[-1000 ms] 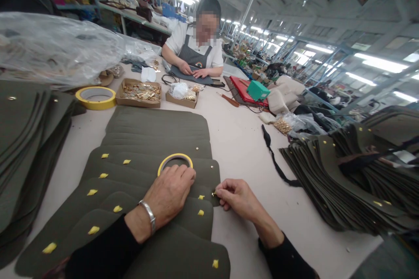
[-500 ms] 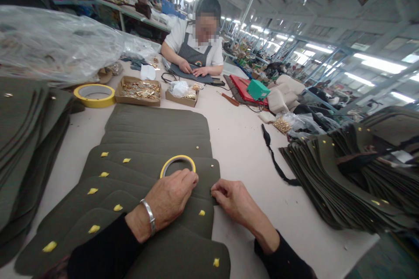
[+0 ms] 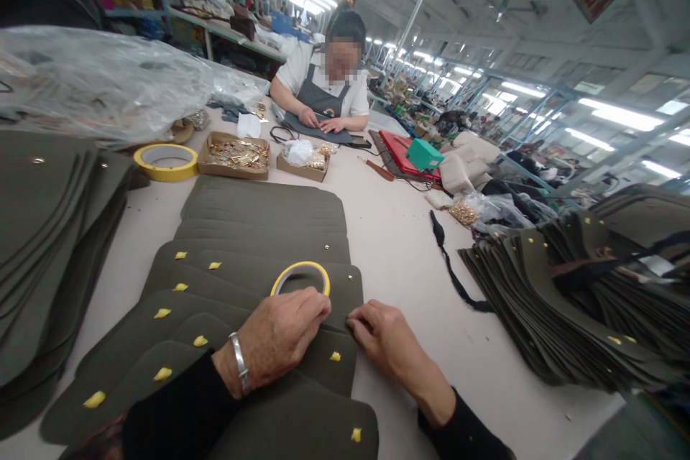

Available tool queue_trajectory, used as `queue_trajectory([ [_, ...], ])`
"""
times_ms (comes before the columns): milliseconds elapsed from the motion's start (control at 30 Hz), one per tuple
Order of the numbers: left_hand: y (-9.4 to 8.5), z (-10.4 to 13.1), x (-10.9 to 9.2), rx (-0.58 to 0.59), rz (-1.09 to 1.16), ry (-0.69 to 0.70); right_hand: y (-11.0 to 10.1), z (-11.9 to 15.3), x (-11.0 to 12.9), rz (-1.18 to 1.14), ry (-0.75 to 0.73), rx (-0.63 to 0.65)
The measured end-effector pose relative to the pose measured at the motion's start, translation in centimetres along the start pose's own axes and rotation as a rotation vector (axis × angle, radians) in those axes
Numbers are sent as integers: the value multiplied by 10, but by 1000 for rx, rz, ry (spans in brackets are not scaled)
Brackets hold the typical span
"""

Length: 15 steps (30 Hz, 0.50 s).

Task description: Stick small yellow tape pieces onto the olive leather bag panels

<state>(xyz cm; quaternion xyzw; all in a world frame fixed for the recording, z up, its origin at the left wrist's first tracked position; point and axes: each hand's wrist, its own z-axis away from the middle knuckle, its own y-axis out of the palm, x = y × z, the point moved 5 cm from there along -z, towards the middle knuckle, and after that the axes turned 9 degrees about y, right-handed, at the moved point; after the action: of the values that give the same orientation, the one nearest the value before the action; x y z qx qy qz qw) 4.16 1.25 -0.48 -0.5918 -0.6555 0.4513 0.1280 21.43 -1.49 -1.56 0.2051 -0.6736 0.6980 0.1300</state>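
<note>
My left hand (image 3: 280,336), with a silver bracelet at the wrist, is closed on a roll of yellow tape (image 3: 300,266) held over the olive panels. Overlapping olive fabric panels (image 3: 264,219) lie fanned out down the table in front of me. Small pieces of yellow tape (image 3: 95,399) stick to several of them, and a small metal stud (image 3: 350,277) shows near one right edge. At that side my right hand (image 3: 391,341) pinches the edge of a panel between thumb and forefinger. Whatever lies under its fingertips is hidden.
A second tape roll (image 3: 166,162) lies by a box of gold metal parts (image 3: 234,156) and a smaller box (image 3: 303,167). Olive panel stacks stand left (image 3: 43,251) and right (image 3: 531,302). A black strap (image 3: 453,269) lies nearby. Across the table a co-worker (image 3: 326,97) handles dark material.
The view has shifted slightly. Both hands keep nearly the same places, the left still on the tape roll and the right still at the panel edge.
</note>
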Motion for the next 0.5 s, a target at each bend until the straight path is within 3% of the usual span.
queue_trajectory([
  [200, -6, -2, 1, -90, -2, -6, 1, -10, -3, -41, 203, 25],
  [333, -12, -1, 0, -163, 61, -17, 2, -3, -4, -140, 141, 266],
  [367, -13, -1, -1, -171, 68, -17, -1, -1, -2, -165, 111, 264],
  [500, -10, 0, -2, -120, 51, -82, -27, -2, 13, -333, 24, -89],
])
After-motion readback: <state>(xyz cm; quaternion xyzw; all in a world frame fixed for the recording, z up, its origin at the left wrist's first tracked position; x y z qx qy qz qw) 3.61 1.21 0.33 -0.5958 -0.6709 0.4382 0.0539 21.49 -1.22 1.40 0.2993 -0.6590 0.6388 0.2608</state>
